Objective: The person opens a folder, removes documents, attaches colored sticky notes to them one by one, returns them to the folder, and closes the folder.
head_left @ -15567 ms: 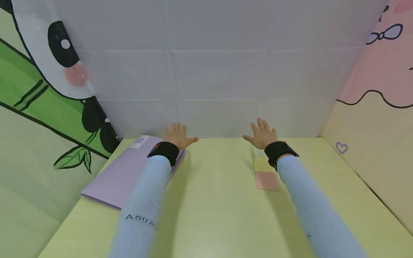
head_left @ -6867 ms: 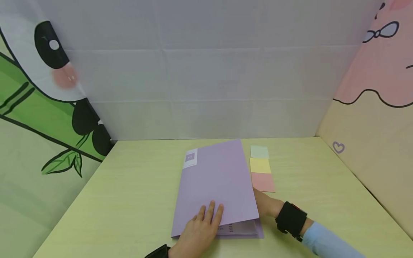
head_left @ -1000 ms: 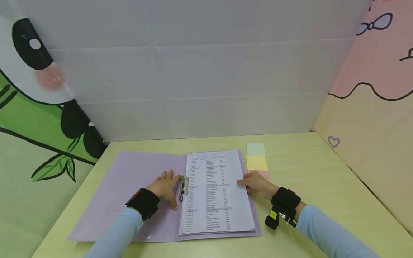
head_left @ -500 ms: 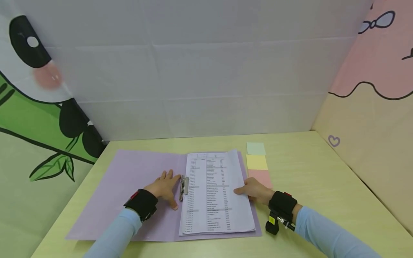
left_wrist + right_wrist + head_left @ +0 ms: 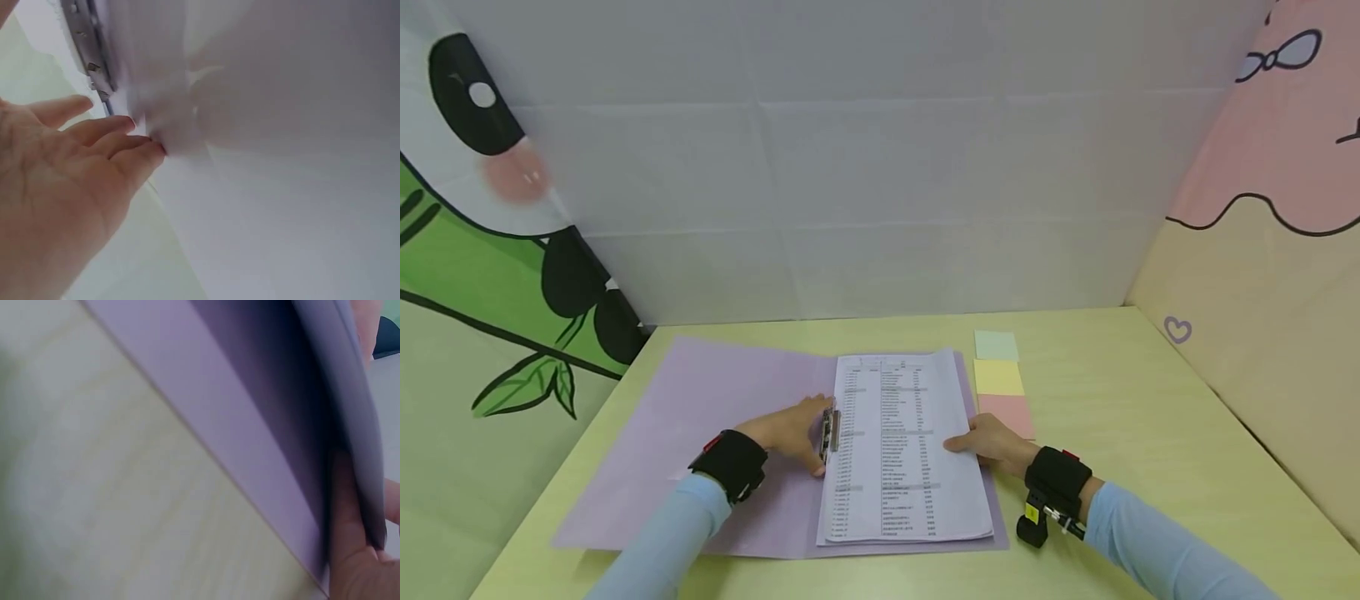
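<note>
A purple folder [image 5: 700, 383] lies open on the table, with a stack of printed sheets [image 5: 902, 467] on its right half. Along the stack's left edge is a metal clip [image 5: 829, 433]. My left hand [image 5: 786, 429] is at this clip, thumb near its lower end and fingers near its upper end. In the left wrist view its fingers [image 5: 144, 159] are slightly bent and touch the folder surface beside the clip [image 5: 92, 53]. My right hand [image 5: 996, 440] pinches the stack's right edge, thumb on top; in the right wrist view a finger [image 5: 345, 506] goes beneath the lifted sheets [image 5: 356, 400].
Pale green [image 5: 996, 345], yellow [image 5: 997, 377] and pink [image 5: 1006, 412] paper squares form a column right of the folder. The pink one is just behind my right hand. A pale wall covering [image 5: 880, 208] rises at the table's back edge [image 5: 1075, 315].
My left hand has moved slightly right, from lying spread beside the clip to bent fingers at it. The left cover has risen slightly. My right hand keeps its pinch, slightly lower than a second ago.
</note>
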The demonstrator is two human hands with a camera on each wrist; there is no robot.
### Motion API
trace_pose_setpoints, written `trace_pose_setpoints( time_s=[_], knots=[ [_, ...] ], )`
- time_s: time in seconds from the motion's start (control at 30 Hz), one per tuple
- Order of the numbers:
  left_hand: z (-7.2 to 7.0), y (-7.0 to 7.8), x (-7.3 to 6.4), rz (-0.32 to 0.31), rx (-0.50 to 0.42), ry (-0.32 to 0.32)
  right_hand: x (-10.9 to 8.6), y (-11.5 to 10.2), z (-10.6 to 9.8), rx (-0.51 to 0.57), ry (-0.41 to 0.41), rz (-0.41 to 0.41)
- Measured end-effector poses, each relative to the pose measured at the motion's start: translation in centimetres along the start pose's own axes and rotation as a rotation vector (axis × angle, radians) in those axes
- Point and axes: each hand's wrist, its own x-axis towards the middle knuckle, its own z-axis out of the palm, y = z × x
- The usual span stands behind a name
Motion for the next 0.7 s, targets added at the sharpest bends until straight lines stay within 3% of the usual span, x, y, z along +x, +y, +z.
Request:
trace_pose_setpoints(
  time_s=[0.1,0.4,0.7],
  knots=[
    [-0.2,0.5,0.4,0.002,-0.036,-0.013,0.0,0.0,0.0,0.004,0.0,0.0],
    [-0.2,1.2,0.8,-0.028,-0.029,-0.053,0.1,0.1,-0.3,0.035,-0.055,-0.013],
    [0.2,0.9,0.4,0.016,-0.068,0.021,0.3,0.4,-0.1,0.026,-0.046,-0.015]
  ],
)
